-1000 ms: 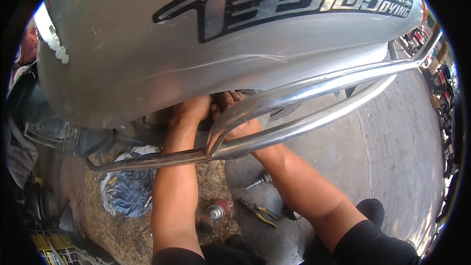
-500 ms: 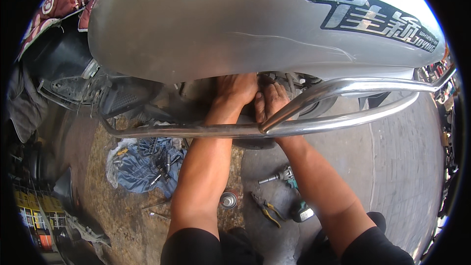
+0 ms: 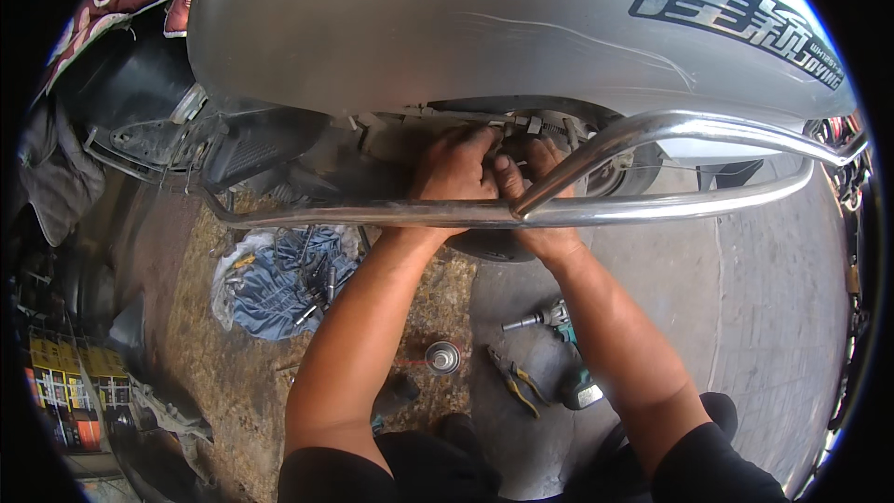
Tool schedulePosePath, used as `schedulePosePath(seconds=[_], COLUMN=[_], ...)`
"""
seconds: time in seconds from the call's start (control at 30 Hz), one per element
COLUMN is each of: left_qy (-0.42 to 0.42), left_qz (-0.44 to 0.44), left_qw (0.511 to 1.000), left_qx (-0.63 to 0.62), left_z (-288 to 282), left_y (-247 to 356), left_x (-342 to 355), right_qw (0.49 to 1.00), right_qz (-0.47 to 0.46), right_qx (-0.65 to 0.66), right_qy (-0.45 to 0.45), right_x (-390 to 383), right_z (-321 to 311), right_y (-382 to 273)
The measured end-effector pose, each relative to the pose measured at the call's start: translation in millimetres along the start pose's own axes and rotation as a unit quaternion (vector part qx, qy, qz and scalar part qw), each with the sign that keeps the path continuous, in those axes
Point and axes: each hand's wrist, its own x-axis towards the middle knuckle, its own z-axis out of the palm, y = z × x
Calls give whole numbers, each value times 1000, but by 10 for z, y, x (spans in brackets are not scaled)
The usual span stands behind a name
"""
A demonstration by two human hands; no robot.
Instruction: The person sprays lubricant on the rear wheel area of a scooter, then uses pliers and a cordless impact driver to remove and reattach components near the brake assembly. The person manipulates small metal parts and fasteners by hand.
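Note:
Both hands reach past a chrome guard rail into the dark space beneath a scooter's silver-grey body panel. My left hand has its fingers bent in among the dark parts there. Close beside it, my right hand has its thumb raised and its fingers curled. The fingertips of the two hands nearly meet at a small dark part, and whatever they grip is too hidden to name. Part of the wheel shows just right of the right hand. The rail crosses in front of both wrists.
On the floor below lie a blue cloth with several metal tools on it, a spray can, yellow-handled pliers and a teal cordless power tool. A black footrest juts out at left. Yellow boxes stand at lower left.
The view has shifted, so the panel sits higher and the gap beneath it shows more. My left hand has drawn back a little from under the panel, and its fingers now show bent.

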Motion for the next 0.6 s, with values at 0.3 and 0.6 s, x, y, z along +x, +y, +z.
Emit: schedulePosePath(seconds=[0.3, 0.6], left_qy=[47, 16], left_qz=[3, -263], left_qw=[999, 964], left_qx=[-15, -42], left_z=[-430, -426], left_y=[72, -37], left_x=[-670, -1943], right_qw=[933, 867], right_qz=[226, 200], right_qx=[200, 86], right_qy=[-194, -449], right_x=[-123, -793], right_z=[286, 499], right_y=[-319, -647])
